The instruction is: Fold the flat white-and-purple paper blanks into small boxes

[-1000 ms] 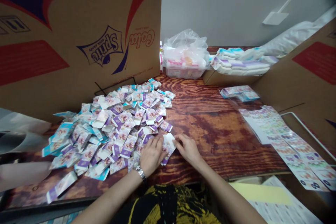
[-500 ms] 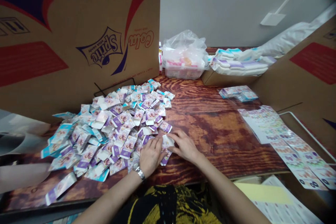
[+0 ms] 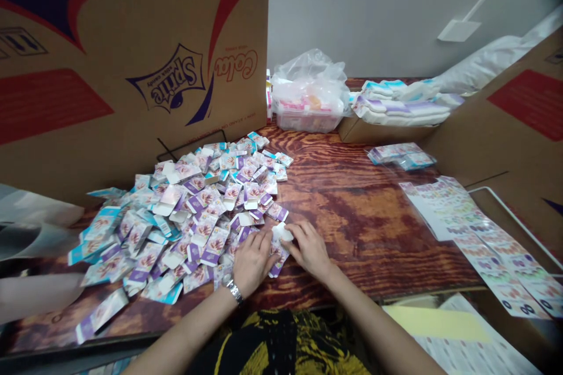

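The left hand [image 3: 253,261] is curled nearly closed, with its thumb on the small carton [image 3: 280,252] and its fingers bent along the far-left side; the right hand [image 3: 311,251] has thumb and fingertips drawn together on the carton's white flap [image 3: 282,232]. The carton lies on the tabletop [image 3: 347,217] between the two hands, beside the right edge of the loose pile [image 3: 206,217]. The thin card looks easy to crease, so a hard or crooked push from the right fingertips could buckle the flap or split a corner. A slack left thumb might let the carton skid or twist. With the left hand so near the pile, its knuckles or the metal watch [image 3: 234,291] could catch neighbouring cartons and drag them loose
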A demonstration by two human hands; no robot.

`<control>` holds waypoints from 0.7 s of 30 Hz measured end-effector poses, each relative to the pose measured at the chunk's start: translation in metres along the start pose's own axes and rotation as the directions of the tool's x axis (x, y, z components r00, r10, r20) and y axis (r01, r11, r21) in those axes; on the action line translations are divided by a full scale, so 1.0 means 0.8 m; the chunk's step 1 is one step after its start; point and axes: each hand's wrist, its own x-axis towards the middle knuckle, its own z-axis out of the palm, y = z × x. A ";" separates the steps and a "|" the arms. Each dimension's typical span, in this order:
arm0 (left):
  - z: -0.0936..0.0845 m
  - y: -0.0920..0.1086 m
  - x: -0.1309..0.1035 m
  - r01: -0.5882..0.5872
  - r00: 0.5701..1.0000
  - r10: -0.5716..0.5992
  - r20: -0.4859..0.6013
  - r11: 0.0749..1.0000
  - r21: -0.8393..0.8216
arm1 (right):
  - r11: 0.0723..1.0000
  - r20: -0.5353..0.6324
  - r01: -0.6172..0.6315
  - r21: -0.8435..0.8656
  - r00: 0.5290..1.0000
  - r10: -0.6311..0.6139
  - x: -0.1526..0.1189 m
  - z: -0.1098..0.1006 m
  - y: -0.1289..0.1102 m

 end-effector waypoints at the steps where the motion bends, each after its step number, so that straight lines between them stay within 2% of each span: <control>1: 0.000 0.000 0.000 0.002 1.000 -0.002 -0.004 1.000 -0.006 | 0.998 -0.014 -0.016 0.065 1.000 0.017 0.000 0.000 -0.001; 3: -0.003 0.001 -0.001 0.000 1.000 0.000 -0.013 1.000 -0.022 | 0.966 0.001 -0.086 0.244 0.996 0.088 0.003 0.000 -0.002; 6: -0.013 0.003 0.000 -0.008 0.999 0.006 -0.043 0.998 -0.058 | 0.830 0.099 -0.223 0.511 0.975 0.201 0.011 -0.004 -0.003; 8: -0.021 0.005 0.002 -0.027 0.998 0.020 -0.066 0.995 -0.093 | 0.750 0.149 -0.274 0.602 0.961 0.231 0.016 -0.007 -0.004; 11: -0.031 0.010 0.004 -0.057 0.996 0.049 -0.072 0.992 -0.117 | 0.683 0.182 -0.301 0.666 0.953 0.242 0.021 -0.012 -0.008; 15: -0.036 0.014 0.007 -0.018 0.999 0.013 -0.044 0.995 -0.101 | 0.655 0.166 -0.299 0.695 0.952 0.258 0.024 -0.018 -0.018; 21: -0.042 0.011 0.009 -0.027 0.996 0.010 -0.094 0.982 -0.187 | 0.595 0.233 -0.275 0.755 0.961 0.147 0.023 -0.033 -0.028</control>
